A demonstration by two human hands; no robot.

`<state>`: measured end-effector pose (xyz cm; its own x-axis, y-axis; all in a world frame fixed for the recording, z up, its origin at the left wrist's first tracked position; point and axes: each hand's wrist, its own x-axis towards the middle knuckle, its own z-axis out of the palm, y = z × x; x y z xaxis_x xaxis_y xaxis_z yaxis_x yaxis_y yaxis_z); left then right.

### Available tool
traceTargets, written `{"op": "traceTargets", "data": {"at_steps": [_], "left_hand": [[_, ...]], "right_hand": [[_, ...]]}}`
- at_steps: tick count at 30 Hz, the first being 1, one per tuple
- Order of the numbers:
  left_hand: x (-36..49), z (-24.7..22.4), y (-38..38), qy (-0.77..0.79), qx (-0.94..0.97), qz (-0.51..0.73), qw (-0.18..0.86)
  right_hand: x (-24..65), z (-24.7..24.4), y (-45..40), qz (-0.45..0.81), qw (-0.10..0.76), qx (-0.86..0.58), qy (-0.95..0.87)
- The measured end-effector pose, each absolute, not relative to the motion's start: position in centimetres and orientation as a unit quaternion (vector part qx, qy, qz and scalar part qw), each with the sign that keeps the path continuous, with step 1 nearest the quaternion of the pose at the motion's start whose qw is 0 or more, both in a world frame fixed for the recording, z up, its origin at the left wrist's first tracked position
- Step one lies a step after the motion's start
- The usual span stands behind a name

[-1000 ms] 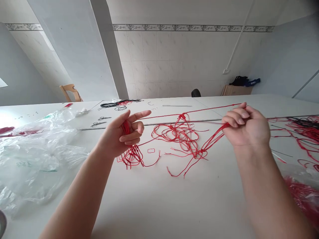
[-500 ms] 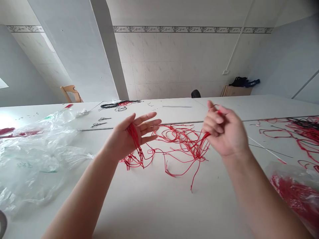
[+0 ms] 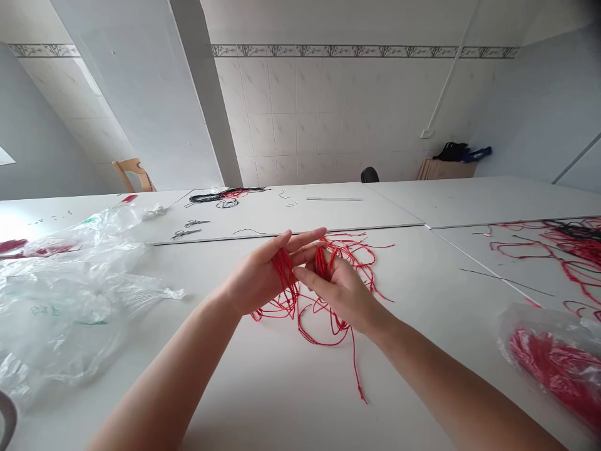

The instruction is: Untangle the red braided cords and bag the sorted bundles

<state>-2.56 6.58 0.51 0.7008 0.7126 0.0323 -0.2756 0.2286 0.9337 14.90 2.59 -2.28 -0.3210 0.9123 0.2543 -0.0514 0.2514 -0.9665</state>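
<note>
My left hand (image 3: 258, 275) holds a bundle of thin red cords (image 3: 285, 275) between the thumb and the palm, its fingers stretched to the right. The strands hang down over its palm. My right hand (image 3: 350, 291) is closed round another looped bunch of red cords (image 3: 323, 262), its thumb reaching toward the left hand's bundle. Both hands are close together, and the fingertips overlap, so any contact there is partly hidden. Under and behind them a loose tangle of red cords (image 3: 361, 260) lies on the white table (image 3: 263, 382). One knotted strand (image 3: 357, 369) trails toward me.
Clear plastic bags (image 3: 94, 294) cover the table's left side. Small scissors (image 3: 186, 233) and black cords (image 3: 211, 197) lie farther back. On the right are a bag of red cord (image 3: 554, 369), a red and black cord pile (image 3: 577, 244) and a single dark strand (image 3: 507, 282).
My right hand has come left and down with its red cords to meet my left hand. The left hand has shifted slightly right, and its fingers are closer together.
</note>
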Motion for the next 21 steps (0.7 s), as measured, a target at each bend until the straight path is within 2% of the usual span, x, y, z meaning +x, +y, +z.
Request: {"op": "traceTargets", "data": {"at_steps": [9,21], "left_hand": [[-2.43,0.33,6.76,0.212,0.532,0.313,0.757],[-2.73,0.26,7.07,0.192,0.547,0.325,0.747]], "right_hand": [[14.77,-2.26,2.6,0.506,0.459,-0.345,-0.644],[15.1,-1.91,2.69,0.489,0.498,-0.348,-0.626]]}}
